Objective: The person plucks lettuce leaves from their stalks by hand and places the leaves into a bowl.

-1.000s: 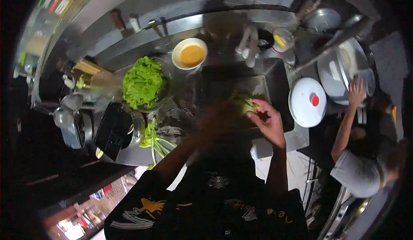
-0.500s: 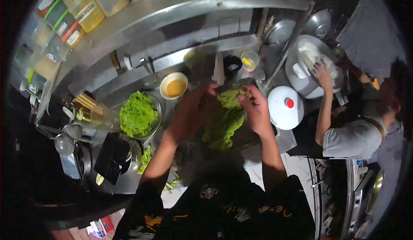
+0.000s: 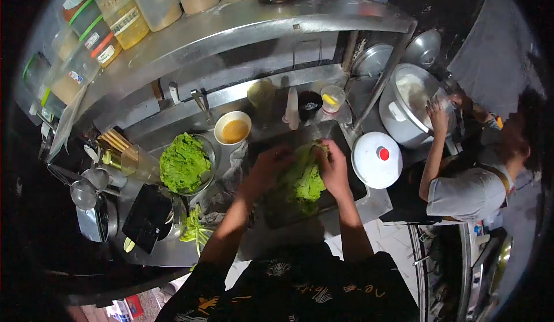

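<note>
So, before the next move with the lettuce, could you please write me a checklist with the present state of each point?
1. Lettuce leaf held by the right hand: ok, pinched near its top.
2. Left hand gripping the leaf too: cannot tell, its fingertips are blurred.
3. Leaf above the dark basin: ok.
4. Spare room in the lettuce bowl: not ok, I judge; it looks heaped.
5. Sauce bowl apart from both hands: ok.
6. Co-worker's hand away from the basin: ok, it is at the pot.
</note>
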Motion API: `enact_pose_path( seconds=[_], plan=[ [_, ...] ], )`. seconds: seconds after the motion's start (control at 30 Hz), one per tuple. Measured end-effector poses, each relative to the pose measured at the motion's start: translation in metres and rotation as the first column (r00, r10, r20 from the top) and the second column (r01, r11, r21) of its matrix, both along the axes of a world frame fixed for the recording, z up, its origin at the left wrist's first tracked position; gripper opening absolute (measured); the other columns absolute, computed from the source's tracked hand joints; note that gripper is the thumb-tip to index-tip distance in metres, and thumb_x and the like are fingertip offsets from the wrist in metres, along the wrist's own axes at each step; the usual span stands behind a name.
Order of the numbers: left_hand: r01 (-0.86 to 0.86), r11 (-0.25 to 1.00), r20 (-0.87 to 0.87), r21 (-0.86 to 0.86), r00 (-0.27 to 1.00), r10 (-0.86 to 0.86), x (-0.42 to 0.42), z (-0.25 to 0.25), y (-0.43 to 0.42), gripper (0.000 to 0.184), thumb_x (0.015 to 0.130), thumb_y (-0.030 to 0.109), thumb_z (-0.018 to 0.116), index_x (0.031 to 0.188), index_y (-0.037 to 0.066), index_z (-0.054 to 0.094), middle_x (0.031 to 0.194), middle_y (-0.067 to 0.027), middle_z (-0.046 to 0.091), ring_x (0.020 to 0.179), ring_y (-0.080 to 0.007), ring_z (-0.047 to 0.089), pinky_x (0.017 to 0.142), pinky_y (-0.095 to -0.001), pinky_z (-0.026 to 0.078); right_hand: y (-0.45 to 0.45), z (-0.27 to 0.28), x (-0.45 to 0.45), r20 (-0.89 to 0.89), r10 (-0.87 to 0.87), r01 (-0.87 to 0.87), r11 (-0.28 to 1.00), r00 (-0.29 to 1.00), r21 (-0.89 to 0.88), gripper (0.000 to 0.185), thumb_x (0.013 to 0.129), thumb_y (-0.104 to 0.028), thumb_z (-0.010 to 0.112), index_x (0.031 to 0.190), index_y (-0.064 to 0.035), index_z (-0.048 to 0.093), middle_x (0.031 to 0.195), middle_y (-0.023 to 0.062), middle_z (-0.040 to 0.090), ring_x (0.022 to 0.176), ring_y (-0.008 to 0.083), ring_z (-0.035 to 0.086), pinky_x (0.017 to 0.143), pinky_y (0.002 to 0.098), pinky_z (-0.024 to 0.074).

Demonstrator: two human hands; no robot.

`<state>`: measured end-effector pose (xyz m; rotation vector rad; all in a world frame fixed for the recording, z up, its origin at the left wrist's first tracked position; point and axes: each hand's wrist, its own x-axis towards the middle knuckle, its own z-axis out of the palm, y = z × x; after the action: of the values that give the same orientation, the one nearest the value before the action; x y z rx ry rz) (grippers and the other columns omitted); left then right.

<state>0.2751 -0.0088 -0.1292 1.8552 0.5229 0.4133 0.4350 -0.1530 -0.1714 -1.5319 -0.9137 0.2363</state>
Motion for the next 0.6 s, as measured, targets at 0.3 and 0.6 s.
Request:
enact_pose_path(
  seconds=[0.3, 0.6],
  plan=[
    [-0.245, 0.961, -0.205, 0.129, 0.941, 0.268, -0.054, -0.098, 0.059, 0.031, 0.099, 0.026, 0.067, 0.120, 0.004, 0.070, 0.110, -0.0117, 0.074, 0.101, -0.0208, 0.069, 0.087, -0.0357, 0.053, 0.042, -0.154, 0.039, 0.200, -0.011, 0.043, 0.986, 0.980, -0.159, 0.026, 0.107, -0.019, 0.052, 0.125, 0.0003, 0.053, 0.107, 0.0235, 0.067, 0.099, 0.0433, 0.067, 0.084, 0.0455, 0.0523],
    [-0.170, 0.394, -0.109, -0.903, 0.979, 0.174, -0.051, -0.120, 0.067, 0.049, 0.105, 0.044, 0.056, 0.134, 0.006, 0.064, 0.112, -0.0033, 0.071, 0.091, -0.0130, 0.065, 0.085, -0.0346, 0.055, 0.209, -0.277, 0.146, -0.752, -0.052, -0.030, 0.995, 0.658, -0.095, 0.035, 0.089, -0.029, 0.081, 0.101, 0.0007, 0.065, 0.082, 0.0079, 0.070, 0.062, 0.0172, 0.065, 0.057, 0.0329, 0.0505]
  ],
)
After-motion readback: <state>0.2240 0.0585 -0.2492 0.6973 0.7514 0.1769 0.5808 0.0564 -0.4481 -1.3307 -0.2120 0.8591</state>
